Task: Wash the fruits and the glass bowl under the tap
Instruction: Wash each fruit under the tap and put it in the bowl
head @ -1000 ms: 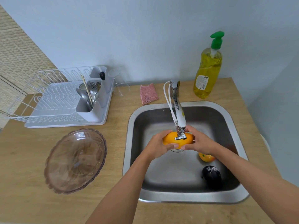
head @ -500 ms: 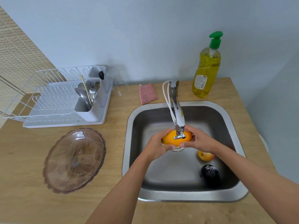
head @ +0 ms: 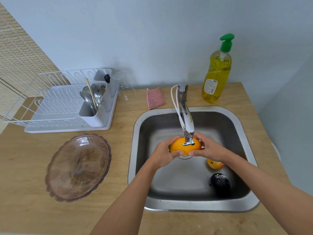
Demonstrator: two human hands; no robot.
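Note:
An orange fruit (head: 179,147) is held right under the tap (head: 186,119), above the steel sink (head: 243,133). My left hand (head: 163,154) grips its left side and my right hand (head: 210,149) grips its right side. The tap's spout end hides part of the fruit's top. A yellow-red fruit (head: 214,164) lies on the sink floor, partly behind my right wrist. A dark purple fruit (head: 219,184) lies in the sink's front right corner. The tinted glass bowl (head: 78,167) stands on the wooden counter left of the sink.
A white dish rack (head: 55,106) with cutlery stands at the back left, a clear glass (head: 126,89) beside it. A pink sponge (head: 155,98) lies behind the sink. A yellow soap bottle (head: 217,73) with a green pump stands at the back right.
Both hands have kept the orange fruit under the tap, with only slight shifts of the fingers on it. Nothing else has moved.

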